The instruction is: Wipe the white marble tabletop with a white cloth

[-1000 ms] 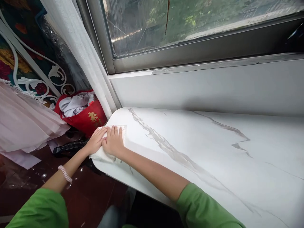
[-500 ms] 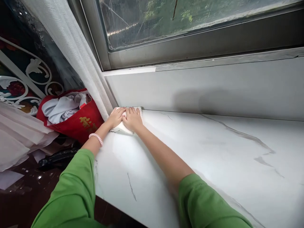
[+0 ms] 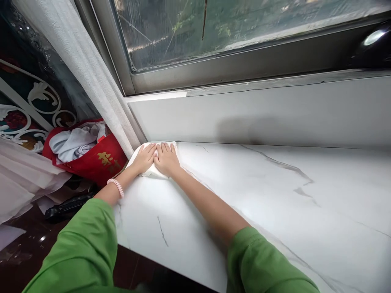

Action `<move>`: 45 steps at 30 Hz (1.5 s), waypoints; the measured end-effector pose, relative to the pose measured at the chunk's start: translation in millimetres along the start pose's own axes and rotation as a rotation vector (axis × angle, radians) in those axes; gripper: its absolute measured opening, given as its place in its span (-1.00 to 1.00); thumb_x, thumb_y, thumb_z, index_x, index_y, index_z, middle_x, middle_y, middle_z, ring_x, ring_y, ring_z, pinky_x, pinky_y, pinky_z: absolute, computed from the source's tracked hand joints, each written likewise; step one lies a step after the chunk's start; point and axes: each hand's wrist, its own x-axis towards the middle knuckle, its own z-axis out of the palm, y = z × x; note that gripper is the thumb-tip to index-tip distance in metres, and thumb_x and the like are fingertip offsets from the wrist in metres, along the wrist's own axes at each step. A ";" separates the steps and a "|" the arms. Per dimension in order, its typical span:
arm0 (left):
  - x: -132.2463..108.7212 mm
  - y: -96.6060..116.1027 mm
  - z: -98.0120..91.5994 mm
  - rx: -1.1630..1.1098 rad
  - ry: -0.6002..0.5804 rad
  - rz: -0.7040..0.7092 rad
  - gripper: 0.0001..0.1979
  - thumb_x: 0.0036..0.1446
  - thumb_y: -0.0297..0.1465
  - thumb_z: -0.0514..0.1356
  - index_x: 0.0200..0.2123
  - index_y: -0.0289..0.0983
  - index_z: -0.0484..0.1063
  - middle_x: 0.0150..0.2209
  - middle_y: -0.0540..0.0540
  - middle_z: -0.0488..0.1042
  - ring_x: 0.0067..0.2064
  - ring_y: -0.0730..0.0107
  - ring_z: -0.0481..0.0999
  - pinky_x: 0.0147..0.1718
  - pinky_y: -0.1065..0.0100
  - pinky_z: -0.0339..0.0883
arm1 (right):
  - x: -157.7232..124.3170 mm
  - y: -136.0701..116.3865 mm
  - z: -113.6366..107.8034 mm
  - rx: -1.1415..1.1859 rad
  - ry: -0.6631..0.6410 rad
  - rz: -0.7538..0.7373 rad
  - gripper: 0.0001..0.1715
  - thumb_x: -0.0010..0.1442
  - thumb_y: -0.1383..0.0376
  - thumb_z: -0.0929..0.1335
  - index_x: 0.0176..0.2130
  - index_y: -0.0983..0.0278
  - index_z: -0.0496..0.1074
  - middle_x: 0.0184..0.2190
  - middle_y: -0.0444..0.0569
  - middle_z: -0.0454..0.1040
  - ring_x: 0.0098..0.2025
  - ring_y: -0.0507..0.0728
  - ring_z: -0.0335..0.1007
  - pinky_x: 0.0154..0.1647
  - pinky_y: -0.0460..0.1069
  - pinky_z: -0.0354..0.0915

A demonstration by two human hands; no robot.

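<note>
A white cloth (image 3: 154, 173) lies on the white marbled tabletop (image 3: 195, 219), at its far left corner beside the curtain. My left hand (image 3: 144, 159) rests flat on the cloth, fingers stretched out and a pink coiled band on the wrist. Close against it on the right, my right hand (image 3: 166, 159) also presses on the cloth with its palm down and fingers extended. The two hands touch or nearly touch at the thumbs. Parts of the cloth under the palms are hidden.
To the left, a red bag (image 3: 91, 162) holds pale cloth, with a white curtain (image 3: 91, 77) hanging next to it. A metal-framed window (image 3: 195, 67) rises behind the tabletop. White scrollwork (image 3: 44, 95) and pale pink fabric (image 3: 27, 175) are at the far left.
Both hands remain on the cloth, and more of the cloth shows around my left hand. The view has shifted slightly, and a dark shape with a bright spot appears at the upper right.
</note>
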 end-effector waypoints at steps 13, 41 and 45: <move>-173.5 125.1 -11.2 0.051 0.137 0.026 -0.50 0.33 -0.38 -0.20 0.31 -0.29 -0.01 0.29 -0.21 0.14 0.33 0.21 0.05 0.29 -0.03 -0.15 | -185.4 -45.5 -55.9 -0.030 -0.094 -0.226 -0.30 0.29 0.24 0.11 0.28 0.62 0.04 0.31 0.35 0.00 0.35 0.43 -0.20 0.32 0.33 -0.24; 71.0 103.2 17.3 0.013 0.064 -0.029 -0.58 0.30 -0.43 -0.14 0.19 -0.33 0.17 0.27 -0.18 0.19 0.30 0.29 0.09 0.28 0.02 -0.20 | -16.7 107.7 -47.3 -0.187 -0.064 -0.051 -0.34 0.24 0.32 0.06 0.24 0.60 0.11 0.27 0.25 0.15 0.30 0.28 -0.03 0.31 0.21 -0.19; 86.6 104.8 22.6 0.005 0.073 -0.001 -0.58 0.30 -0.43 -0.16 0.19 -0.28 0.17 0.27 -0.15 0.19 0.30 0.32 0.09 0.29 0.03 -0.21 | -12.3 123.1 -46.3 -0.188 -0.032 -0.033 -0.36 0.25 0.31 0.05 0.24 0.57 0.12 0.26 0.24 0.16 0.30 0.25 -0.02 0.31 0.20 -0.19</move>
